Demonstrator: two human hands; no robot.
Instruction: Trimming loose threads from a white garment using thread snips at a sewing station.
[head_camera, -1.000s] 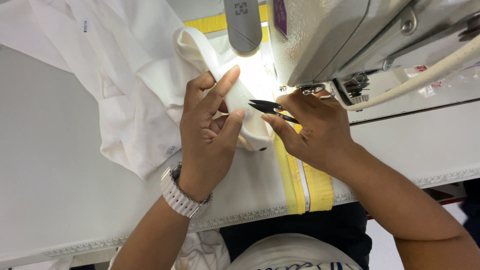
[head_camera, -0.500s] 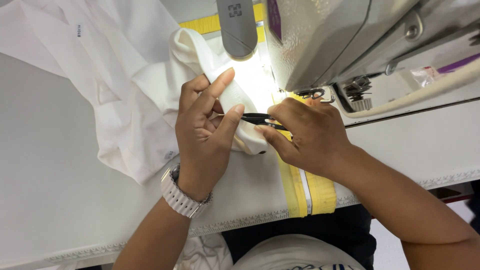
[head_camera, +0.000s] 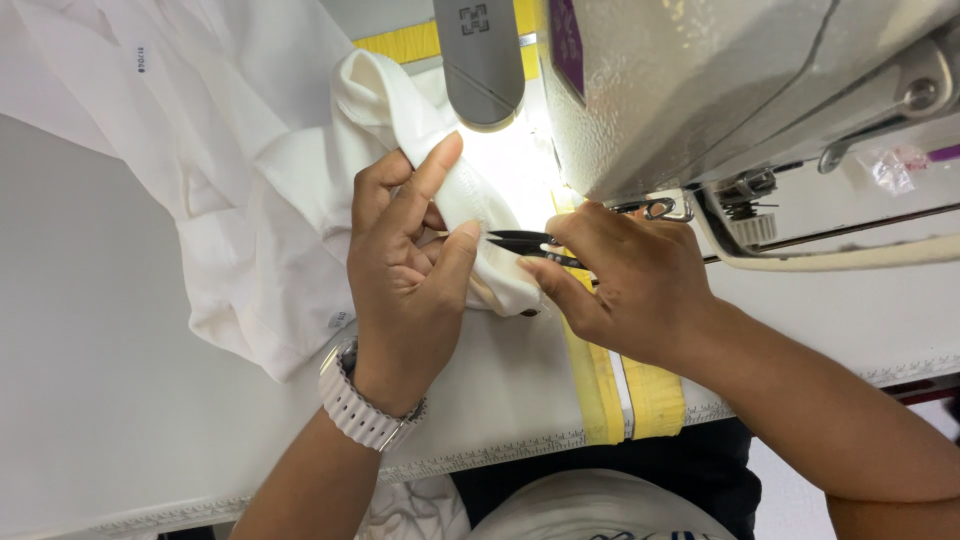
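From the head camera, your left hand (head_camera: 410, 285) pinches a folded edge of the white fabric (head_camera: 260, 200), thumb and forefinger closed on it just under the bright lamp (head_camera: 480, 60) of the sewing machine (head_camera: 720, 90). Your right hand (head_camera: 625, 280) is wrapped around a pair of small black thread snips (head_camera: 525, 244), whose blades point left and come right up against the pinched fold; whether the blades are closed or slightly parted is too fine to tell. The rest of the cloth lies spread and rumpled across the grey table (head_camera: 90, 400) to your left, with a yellow strip (head_camera: 640, 395) running along the table beneath your right wrist. A white watch band (head_camera: 360, 405) sits on your left wrist. The cloth looks light, soft and limp, so it will likely sag and slide unless you keep it taut; the best grip is probably close beside the snip point, on the thicker folded seam rather than the loose single layer. The snips look stiff and sharp, so mind your fingertips near the blades.
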